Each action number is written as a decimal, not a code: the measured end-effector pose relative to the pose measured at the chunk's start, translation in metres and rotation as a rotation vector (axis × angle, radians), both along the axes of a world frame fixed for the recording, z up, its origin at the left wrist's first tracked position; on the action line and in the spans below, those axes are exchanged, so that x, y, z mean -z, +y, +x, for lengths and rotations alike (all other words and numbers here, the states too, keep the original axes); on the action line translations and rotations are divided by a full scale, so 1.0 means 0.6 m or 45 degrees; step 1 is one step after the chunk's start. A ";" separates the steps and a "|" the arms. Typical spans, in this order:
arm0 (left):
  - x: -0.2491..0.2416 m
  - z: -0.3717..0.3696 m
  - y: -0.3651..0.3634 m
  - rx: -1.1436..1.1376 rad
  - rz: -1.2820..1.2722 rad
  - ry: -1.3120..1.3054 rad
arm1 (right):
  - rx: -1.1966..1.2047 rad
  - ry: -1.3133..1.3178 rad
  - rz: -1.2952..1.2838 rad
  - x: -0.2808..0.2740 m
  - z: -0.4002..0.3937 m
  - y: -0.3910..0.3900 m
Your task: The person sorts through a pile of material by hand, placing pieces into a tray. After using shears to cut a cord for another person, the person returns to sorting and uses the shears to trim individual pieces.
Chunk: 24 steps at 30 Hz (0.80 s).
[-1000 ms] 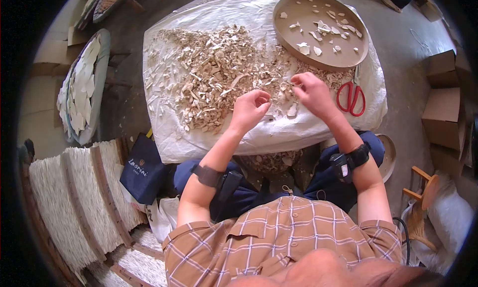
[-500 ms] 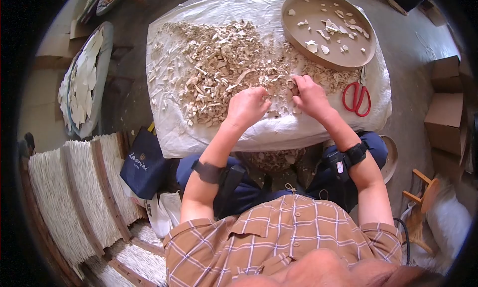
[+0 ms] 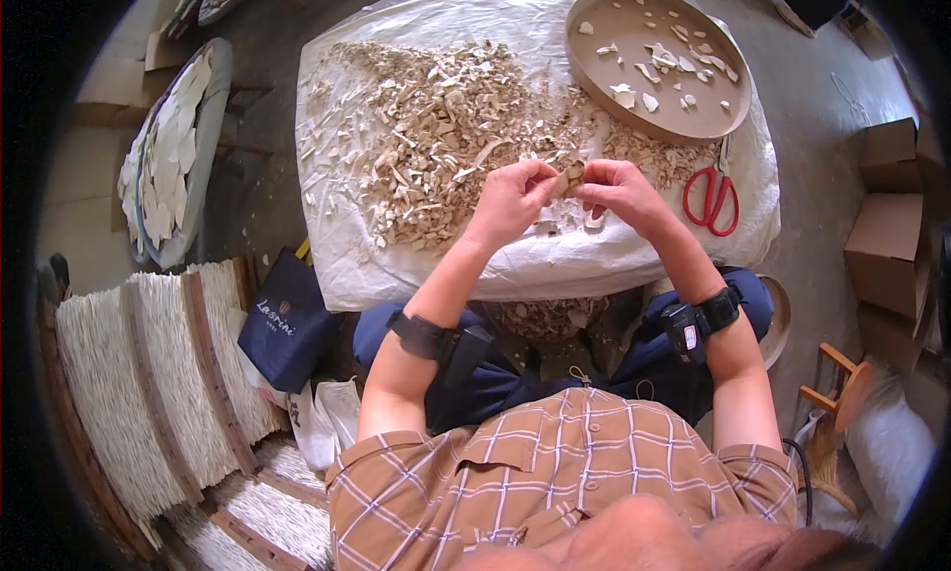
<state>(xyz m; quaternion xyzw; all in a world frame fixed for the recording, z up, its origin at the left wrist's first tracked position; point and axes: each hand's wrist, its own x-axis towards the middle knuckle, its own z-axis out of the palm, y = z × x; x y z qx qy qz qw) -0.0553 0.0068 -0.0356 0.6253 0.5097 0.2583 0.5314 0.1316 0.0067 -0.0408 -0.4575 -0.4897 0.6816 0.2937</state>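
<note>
My left hand (image 3: 513, 201) and my right hand (image 3: 626, 197) meet over the front of the table, fingertips pinched on a small brownish-cream dried flake (image 3: 567, 182) between them. Its exact kind cannot be told. Just beyond lies a wide heap of dried, cream and tan flakes and chips (image 3: 446, 125), spread on a white cloth (image 3: 332, 264). A round brown tray (image 3: 619, 51) at the back right holds several larger pale pieces. Red-handled scissors (image 3: 711, 203) rest to the right of my right hand, blades toward the tray.
At left stands a round rack (image 3: 210, 135) covered with pale sheets. Nearer are bundled white strips (image 3: 119, 373) and a dark blue bag (image 3: 282, 323). Cardboard boxes (image 3: 887, 229) and a small wooden stool (image 3: 850, 393) are on the right. A container of chips (image 3: 545, 318) sits below the table edge.
Both hands have come closer together and slightly toward me from the heap. A flake now shows between their fingertips. The scissors and tray stay in place.
</note>
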 end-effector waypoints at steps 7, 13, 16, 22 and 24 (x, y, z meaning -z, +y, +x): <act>-0.009 0.004 0.000 0.033 0.124 0.013 | 0.069 -0.010 0.153 -0.002 -0.002 -0.001; -0.024 -0.010 0.004 0.142 -0.076 -0.131 | 0.013 0.133 0.150 -0.003 -0.003 -0.008; -0.022 -0.011 0.000 0.116 -0.240 -0.287 | 0.048 0.087 0.360 -0.009 -0.007 -0.017; -0.018 -0.012 -0.002 -0.023 -0.588 -0.653 | 0.171 0.110 0.606 -0.005 -0.015 -0.018; -0.027 -0.011 0.001 -0.037 -0.603 -0.654 | 0.176 0.025 0.677 -0.010 -0.015 -0.016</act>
